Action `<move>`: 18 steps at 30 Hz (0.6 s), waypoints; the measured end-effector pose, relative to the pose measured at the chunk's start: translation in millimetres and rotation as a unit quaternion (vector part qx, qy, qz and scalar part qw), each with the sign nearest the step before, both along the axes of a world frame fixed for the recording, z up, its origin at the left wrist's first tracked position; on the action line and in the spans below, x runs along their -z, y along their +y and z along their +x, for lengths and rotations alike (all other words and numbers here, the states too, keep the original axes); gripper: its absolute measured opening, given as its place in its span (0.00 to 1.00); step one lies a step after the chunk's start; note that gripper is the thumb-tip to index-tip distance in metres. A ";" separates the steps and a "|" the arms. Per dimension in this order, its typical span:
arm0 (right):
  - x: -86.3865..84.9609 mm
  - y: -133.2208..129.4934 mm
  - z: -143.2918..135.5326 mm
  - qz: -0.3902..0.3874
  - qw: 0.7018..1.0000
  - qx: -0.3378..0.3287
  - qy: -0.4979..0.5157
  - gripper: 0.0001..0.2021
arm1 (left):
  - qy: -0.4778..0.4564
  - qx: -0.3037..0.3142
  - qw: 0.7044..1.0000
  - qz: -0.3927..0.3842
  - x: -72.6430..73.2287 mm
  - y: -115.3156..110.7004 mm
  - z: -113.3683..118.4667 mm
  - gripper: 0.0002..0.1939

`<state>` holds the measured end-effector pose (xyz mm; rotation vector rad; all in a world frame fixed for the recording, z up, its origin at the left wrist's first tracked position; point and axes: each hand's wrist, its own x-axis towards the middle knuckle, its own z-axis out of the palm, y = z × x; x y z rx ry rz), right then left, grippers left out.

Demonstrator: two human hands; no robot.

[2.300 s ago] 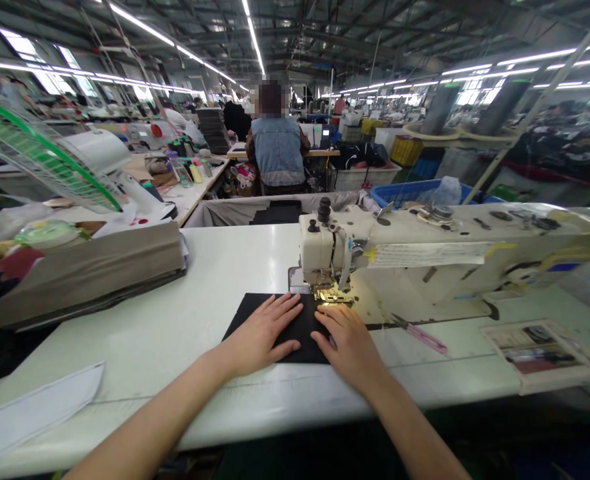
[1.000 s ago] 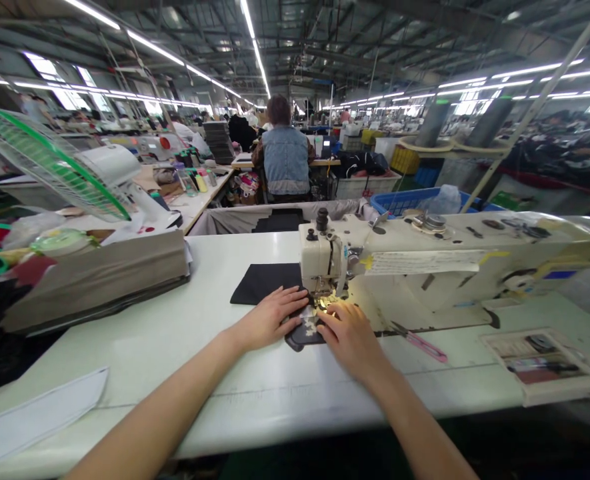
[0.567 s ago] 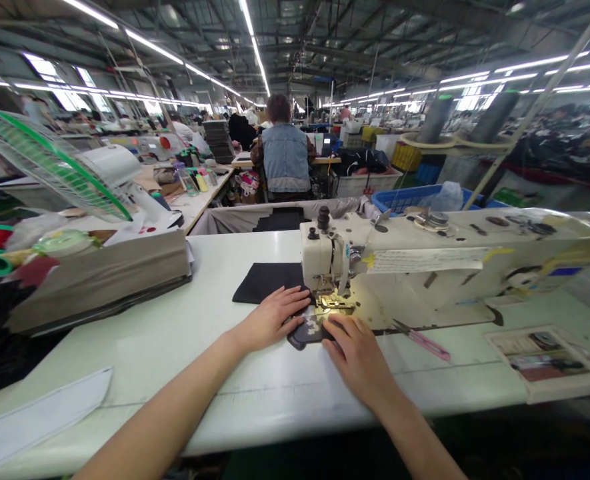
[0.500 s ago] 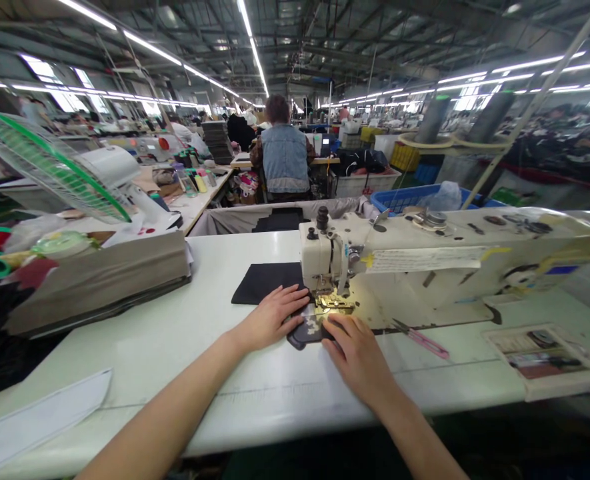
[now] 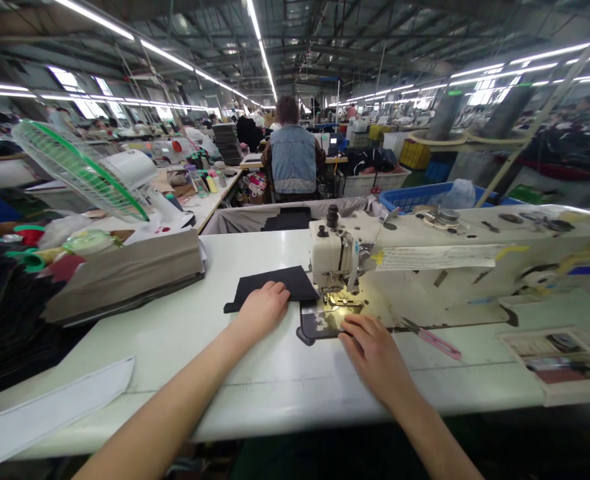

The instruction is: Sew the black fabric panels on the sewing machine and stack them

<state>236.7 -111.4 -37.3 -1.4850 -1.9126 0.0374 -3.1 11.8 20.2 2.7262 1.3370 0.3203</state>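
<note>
A folded piece of black fabric [image 5: 269, 283] lies on the table left of the sewing machine [image 5: 332, 257], its right corner near the presser foot. My left hand [image 5: 266, 303] is on top of it, fingers bent and closed on the cloth; the fingertips are partly hidden. Beside the lit needle plate [image 5: 343, 301], my right hand [image 5: 369, 343] rests at the front edge of the machine bed, fingers loosely stretched and holding nothing. Pink-handled thread snips [image 5: 437, 341] lie to the right of that hand.
A stack of grey-brown fabric [image 5: 129, 277] and a white fan [image 5: 129, 170] stand at left. A long white strip [image 5: 55, 413] lies at the front left. A small parts tray [image 5: 549, 393] sits at right. Ahead, a person in a denim vest [image 5: 293, 160] sits beyond a cloth-lined bin [image 5: 235, 220].
My left hand has moved left, away from the needle area onto the black fabric, and its fingers have curled. The fabric has turned slightly. My right hand stays by the plate; the view has shifted.
</note>
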 end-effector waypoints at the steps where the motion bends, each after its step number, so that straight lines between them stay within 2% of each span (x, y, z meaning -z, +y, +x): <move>1: -0.1 -0.1 -0.4 0.000 1.000 -0.001 0.001 0.10 | -0.035 -0.030 0.999 0.005 -2.4 1.1 -2.0 0.14; 3: -0.2 -0.4 -1.1 0.000 1.000 -0.001 0.002 0.10 | -0.157 -0.132 0.978 0.035 -4.5 5.0 -8.7 0.18; 5: -0.1 -0.5 -1.2 -0.002 1.000 -0.001 0.002 0.10 | -0.301 -0.232 0.922 0.075 -1.6 9.0 -18.4 0.21; 6: 0.0 -0.4 -0.8 -0.003 1.000 0.000 0.002 0.10 | -0.342 -0.255 0.900 0.094 1.8 10.0 -23.8 0.24; 7: 0.0 -0.1 -0.2 -0.003 1.000 0.000 0.002 0.10 | -0.345 -0.253 0.897 0.111 6.2 9.6 -29.1 0.28; 9: -0.8 0.7 1.3 -0.003 1.000 0.000 0.003 0.10 | -0.269 -0.184 0.937 0.123 15.6 3.7 -37.8 0.36; 11: -3.6 1.6 1.5 -0.003 1.000 0.000 0.005 0.10 | -0.135 -0.051 0.985 0.094 20.9 -8.8 -41.9 0.36; 13: -8.7 1.9 -2.4 0.002 1.000 0.008 0.010 0.11 | -0.023 0.049 0.997 0.051 18.2 -25.4 -40.2 0.32; 14: -11.9 1.7 -6.6 0.006 1.000 0.014 0.014 0.11 | 0.016 0.066 0.997 0.037 13.8 -33.9 -37.3 0.29; 16: -17.9 0.8 -19.0 0.015 1.000 0.011 0.022 0.13 | 0.069 0.048 0.996 0.027 1.3 -49.5 -28.8 0.24; 18: -20.9 -0.5 -33.7 0.011 0.999 -0.029 0.014 0.16 | 0.106 0.033 0.994 0.020 -11.3 -61.0 -19.3 0.18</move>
